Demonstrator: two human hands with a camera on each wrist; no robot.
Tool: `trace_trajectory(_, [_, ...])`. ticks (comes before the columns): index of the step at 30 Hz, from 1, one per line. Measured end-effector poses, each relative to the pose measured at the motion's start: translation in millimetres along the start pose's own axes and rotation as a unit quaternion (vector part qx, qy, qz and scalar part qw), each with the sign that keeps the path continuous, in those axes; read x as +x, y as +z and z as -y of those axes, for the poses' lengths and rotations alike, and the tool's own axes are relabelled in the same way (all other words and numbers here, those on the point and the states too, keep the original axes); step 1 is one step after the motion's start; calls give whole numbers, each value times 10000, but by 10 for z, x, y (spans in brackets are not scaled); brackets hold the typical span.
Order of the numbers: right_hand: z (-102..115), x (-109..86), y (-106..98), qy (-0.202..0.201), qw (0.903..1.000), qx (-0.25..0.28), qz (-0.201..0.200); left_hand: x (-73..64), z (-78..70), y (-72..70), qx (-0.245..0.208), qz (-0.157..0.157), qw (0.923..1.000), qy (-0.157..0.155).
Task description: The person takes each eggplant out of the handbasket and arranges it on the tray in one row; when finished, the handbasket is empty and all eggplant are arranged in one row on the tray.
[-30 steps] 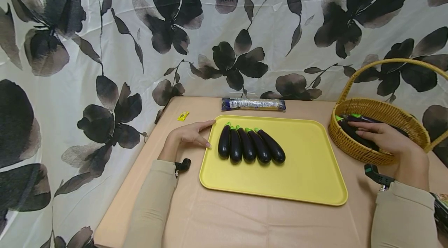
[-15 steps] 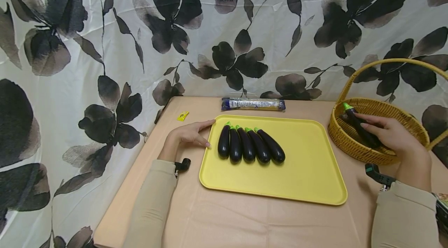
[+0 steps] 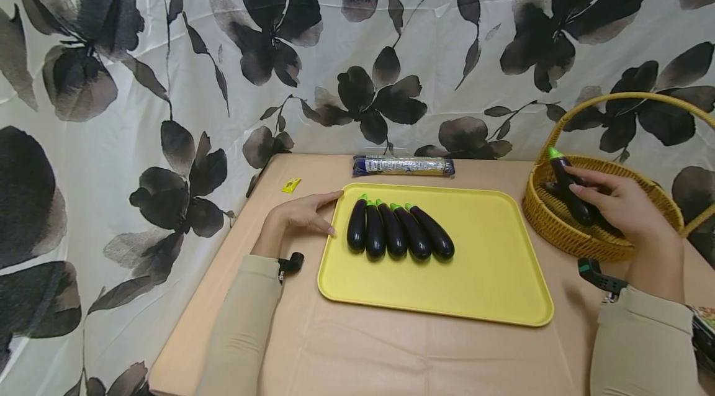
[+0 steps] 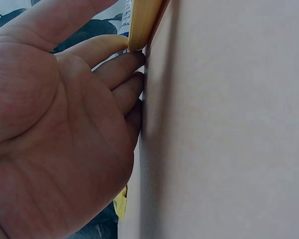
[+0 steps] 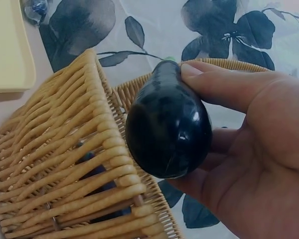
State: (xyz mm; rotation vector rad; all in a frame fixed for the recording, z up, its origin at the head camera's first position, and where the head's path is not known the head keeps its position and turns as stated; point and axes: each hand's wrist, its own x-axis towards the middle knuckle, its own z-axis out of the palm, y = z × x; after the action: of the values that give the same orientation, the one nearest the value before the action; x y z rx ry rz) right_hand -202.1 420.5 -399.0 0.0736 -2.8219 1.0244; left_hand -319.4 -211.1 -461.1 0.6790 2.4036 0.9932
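Note:
My right hand (image 3: 631, 203) pinches a dark purple eggplant (image 3: 571, 196) between thumb and fingers, its green stem end up, over the wicker basket (image 3: 558, 236). In the right wrist view the rounded end of that eggplant (image 5: 167, 129) faces the camera, beside the basket wall (image 5: 84, 144). Another dark eggplant shows partly inside the basket, mostly hidden. On the yellow tray (image 3: 475, 265), several eggplants (image 3: 395, 231) lie side by side at the left, stems away from me. My left hand (image 3: 301, 213) touches the tray's left edge with extended fingers; its palm (image 4: 65, 124) holds nothing.
Behind the tray lies a long blue and silver wrapped packet (image 3: 403, 166). A small yellow packet (image 3: 291, 185) sits near the back left of the table (image 3: 391, 352). The basket's tall handle (image 3: 631, 97) arches over its opening. A floral curtain hangs behind.
My right hand has gripped an eggplant inside the basket, tilted it and raised it above the rim. The left hand and the tray have stayed put.

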Motion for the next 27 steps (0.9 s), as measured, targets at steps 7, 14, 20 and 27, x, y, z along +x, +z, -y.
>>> trace_trajectory(7, [111,-34,27,-163,9993,199,-282,5,24,2,-15,0,10000,46])
trace_trajectory(14, [273,-15,113,-426,9977,490,-185,-17,15,9,26,-8,10000,40])
trace_trajectory(20, [388,19,200,-563,9976,402,-95,-20,14,21,59,-15,10000,41])
trace_trajectory(27, [505,57,337,-811,9948,619,43,-24,18,33,10,-35,9999,100])
